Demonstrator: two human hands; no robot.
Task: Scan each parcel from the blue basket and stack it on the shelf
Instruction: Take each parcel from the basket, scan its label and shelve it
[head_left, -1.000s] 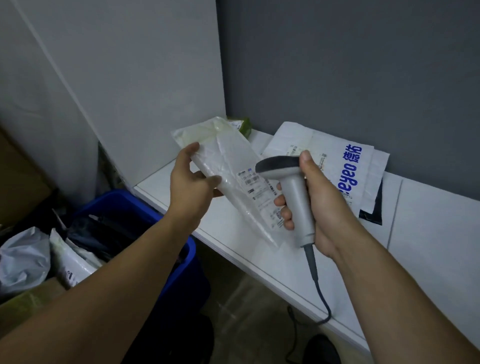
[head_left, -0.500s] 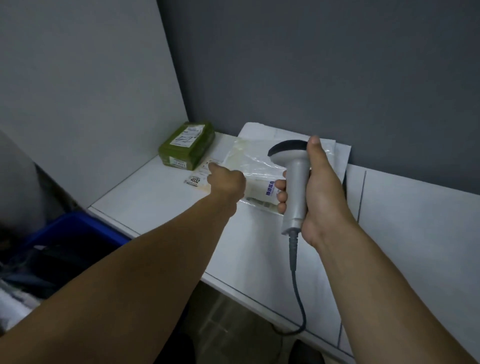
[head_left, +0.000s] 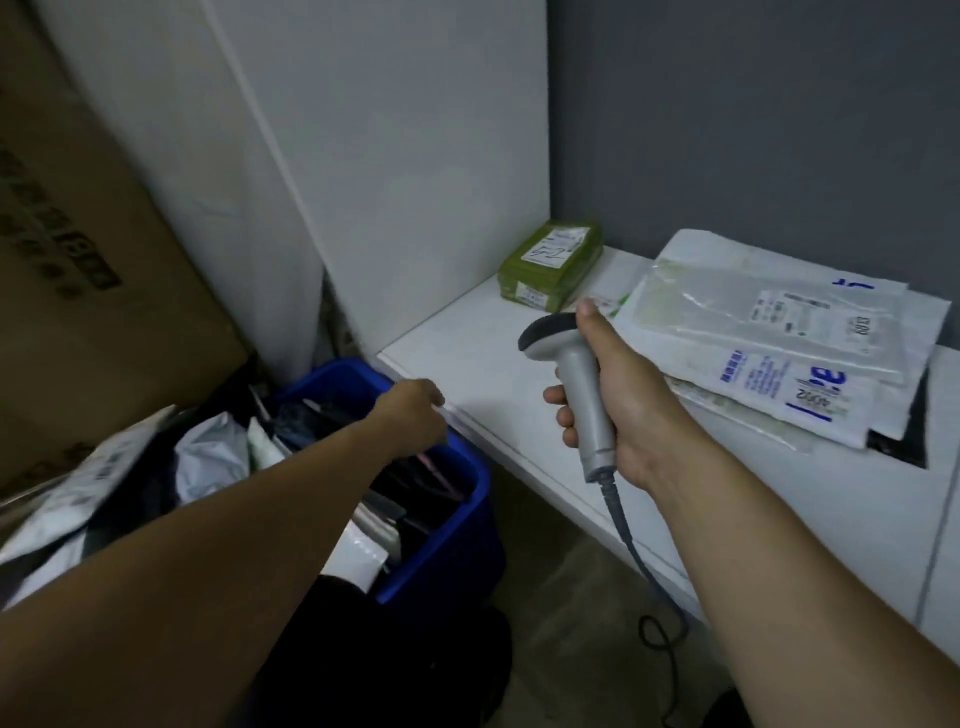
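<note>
White shelf (head_left: 467, 338) being stacked; scanner (head_left: 576, 384) being gripped by right hand (head_left: 631, 415); left hand (head_left: 410, 415), grip unclear, being held over blue basket (head_left: 470, 493); fresh parcel (head_left: 363, 553) likely needed next.

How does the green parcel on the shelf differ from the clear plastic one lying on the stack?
The green parcel is a small, thick, opaque block; the clear parcel is wider, flat and see-through. The green parcel sits alone on the bare shelf by the corner; the clear parcel lies on top of white mailers. Both lie flat with a white label facing up.
</note>
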